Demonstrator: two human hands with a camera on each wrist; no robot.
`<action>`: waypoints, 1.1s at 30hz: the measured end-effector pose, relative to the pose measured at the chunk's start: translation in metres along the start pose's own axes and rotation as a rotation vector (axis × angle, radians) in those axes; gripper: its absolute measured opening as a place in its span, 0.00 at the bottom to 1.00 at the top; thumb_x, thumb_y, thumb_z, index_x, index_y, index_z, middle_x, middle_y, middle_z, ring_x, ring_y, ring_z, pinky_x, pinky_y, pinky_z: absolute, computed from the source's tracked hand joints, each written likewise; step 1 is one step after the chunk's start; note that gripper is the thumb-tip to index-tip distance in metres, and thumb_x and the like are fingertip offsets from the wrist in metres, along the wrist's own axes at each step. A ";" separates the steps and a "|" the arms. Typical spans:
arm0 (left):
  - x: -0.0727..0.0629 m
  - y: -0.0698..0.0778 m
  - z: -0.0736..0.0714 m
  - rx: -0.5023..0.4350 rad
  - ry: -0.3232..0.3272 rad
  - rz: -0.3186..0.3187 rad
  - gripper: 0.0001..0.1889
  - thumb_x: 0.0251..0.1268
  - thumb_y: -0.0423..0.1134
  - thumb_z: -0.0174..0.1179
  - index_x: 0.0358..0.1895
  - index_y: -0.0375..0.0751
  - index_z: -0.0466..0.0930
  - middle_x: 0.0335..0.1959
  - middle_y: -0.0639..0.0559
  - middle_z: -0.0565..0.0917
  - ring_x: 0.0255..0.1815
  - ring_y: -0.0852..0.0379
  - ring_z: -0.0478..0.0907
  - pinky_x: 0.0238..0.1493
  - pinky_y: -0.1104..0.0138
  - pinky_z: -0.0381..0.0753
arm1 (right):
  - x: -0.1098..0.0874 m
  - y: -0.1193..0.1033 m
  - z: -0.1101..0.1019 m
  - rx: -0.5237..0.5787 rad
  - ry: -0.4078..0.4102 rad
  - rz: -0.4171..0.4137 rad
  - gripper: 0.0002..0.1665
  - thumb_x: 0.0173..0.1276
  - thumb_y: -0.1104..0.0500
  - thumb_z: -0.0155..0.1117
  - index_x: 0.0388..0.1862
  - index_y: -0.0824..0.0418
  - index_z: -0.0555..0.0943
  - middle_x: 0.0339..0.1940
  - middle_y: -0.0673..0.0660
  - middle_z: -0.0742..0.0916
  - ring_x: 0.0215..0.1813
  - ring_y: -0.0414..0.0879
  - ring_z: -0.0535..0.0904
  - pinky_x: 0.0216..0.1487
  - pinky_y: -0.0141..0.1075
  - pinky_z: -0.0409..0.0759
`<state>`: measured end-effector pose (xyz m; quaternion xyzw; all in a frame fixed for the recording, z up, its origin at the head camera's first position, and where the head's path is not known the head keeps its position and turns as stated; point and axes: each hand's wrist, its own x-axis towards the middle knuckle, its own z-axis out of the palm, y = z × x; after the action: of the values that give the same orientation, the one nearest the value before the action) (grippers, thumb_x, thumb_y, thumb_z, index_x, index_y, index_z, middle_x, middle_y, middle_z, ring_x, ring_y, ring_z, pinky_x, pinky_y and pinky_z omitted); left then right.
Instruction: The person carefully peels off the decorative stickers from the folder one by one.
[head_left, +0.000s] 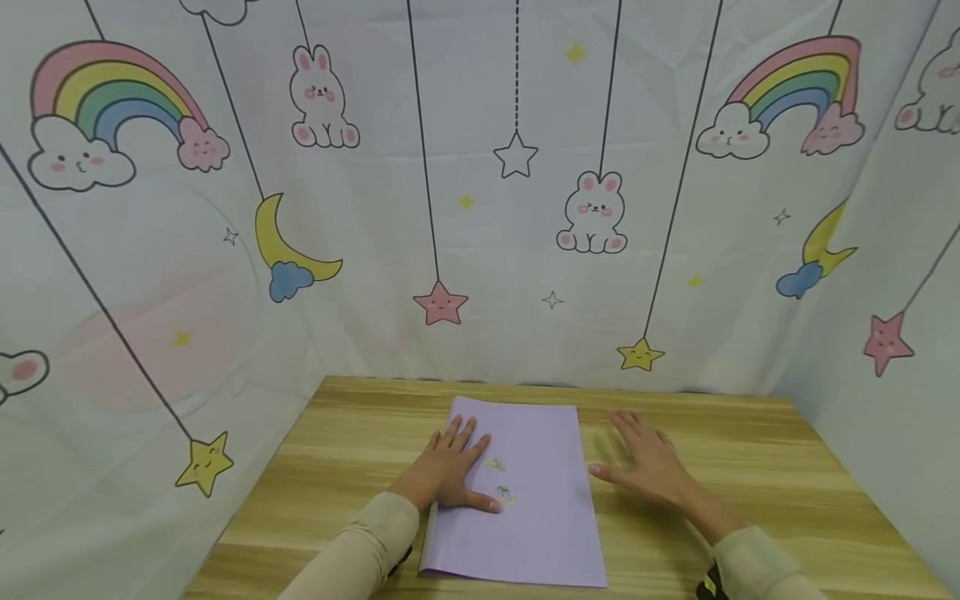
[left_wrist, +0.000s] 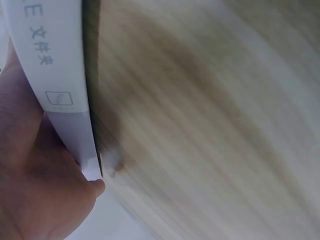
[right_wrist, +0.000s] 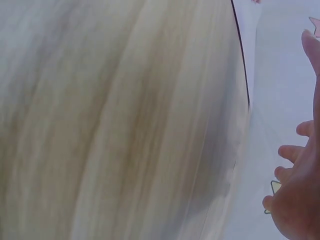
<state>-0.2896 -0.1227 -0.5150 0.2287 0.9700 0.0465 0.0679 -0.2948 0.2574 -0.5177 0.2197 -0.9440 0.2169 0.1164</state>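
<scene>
A purple file folder (head_left: 536,533) lies closed on the wooden table, its spine to the left; small green and yellow prints mark its cover. My left hand (head_left: 450,471) rests on the left part of the cover with fingers spread and thumb pointing right. In the left wrist view the folder's pale spine (left_wrist: 60,85) shows printed characters, with the left hand (left_wrist: 45,185) beside it. To the right of the folder, my right hand (head_left: 648,467) hovers over the table, fingers straight and holding nothing. The right wrist view shows the right hand (right_wrist: 300,180) at its right edge, above the wood.
The wood-grain table (head_left: 750,467) ends at a white curtain (head_left: 510,350) printed with rainbows, rabbits, moons and stars. That cloth also rises along the left and right sides. A dark band (head_left: 708,583) shows below the right sleeve.
</scene>
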 end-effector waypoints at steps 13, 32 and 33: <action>0.003 -0.001 0.005 0.023 0.007 -0.005 0.65 0.50 0.87 0.59 0.87 0.51 0.55 0.88 0.40 0.47 0.88 0.37 0.39 0.82 0.38 0.48 | 0.003 -0.011 0.004 0.022 0.007 -0.042 0.61 0.66 0.29 0.71 0.84 0.64 0.62 0.83 0.65 0.69 0.84 0.69 0.56 0.72 0.77 0.56; 0.000 -0.001 0.004 0.097 0.040 0.015 0.64 0.52 0.87 0.58 0.86 0.48 0.58 0.87 0.37 0.51 0.87 0.35 0.43 0.83 0.42 0.50 | 0.015 -0.041 0.022 0.073 -0.030 -0.090 0.60 0.65 0.28 0.71 0.83 0.64 0.66 0.81 0.67 0.71 0.82 0.70 0.60 0.75 0.72 0.57; 0.001 -0.001 0.005 0.103 0.041 0.017 0.64 0.52 0.87 0.57 0.86 0.48 0.57 0.87 0.37 0.50 0.87 0.35 0.43 0.83 0.43 0.50 | 0.016 -0.042 0.023 0.073 -0.032 -0.090 0.60 0.65 0.28 0.71 0.83 0.63 0.66 0.81 0.67 0.71 0.82 0.69 0.60 0.75 0.72 0.57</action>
<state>-0.2897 -0.1227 -0.5199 0.2390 0.9704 0.0016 0.0360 -0.2917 0.2068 -0.5180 0.2696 -0.9264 0.2421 0.1028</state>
